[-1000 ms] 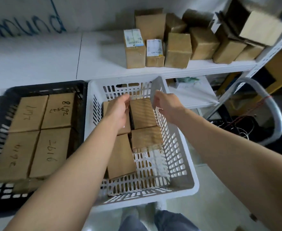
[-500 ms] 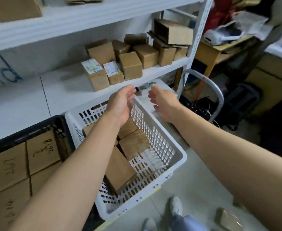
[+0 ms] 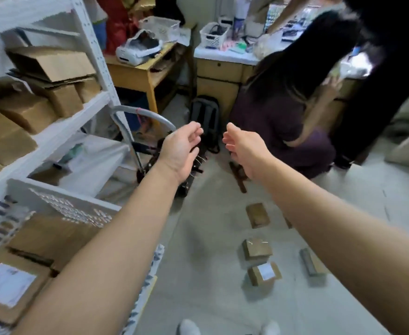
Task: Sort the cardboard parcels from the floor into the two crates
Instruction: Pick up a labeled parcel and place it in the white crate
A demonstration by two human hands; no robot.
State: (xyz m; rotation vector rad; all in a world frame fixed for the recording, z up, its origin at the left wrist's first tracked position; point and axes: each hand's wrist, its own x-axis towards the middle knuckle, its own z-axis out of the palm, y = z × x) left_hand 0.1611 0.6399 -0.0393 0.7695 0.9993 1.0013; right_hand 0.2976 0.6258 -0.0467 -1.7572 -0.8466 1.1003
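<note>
Both my hands are raised in mid-air over the floor, palms facing each other, holding nothing. My left hand has loosely curled fingers; my right hand is relaxed. Several cardboard parcels lie on the grey floor below my right arm: a flat brown one, a taped one, one with a white label and a narrow one. The white crate stands at the lower left with parcels inside, among them one with a white label.
A white shelf rack with cardboard boxes fills the left. A hand trolley and a black backpack stand ahead. A person in purple crouches by a wooden desk; another in black stands at the right.
My view has swung right, from the crates to the floor. Both hands have left the white crate and now hover over the floor. The black crate has gone out of view.
</note>
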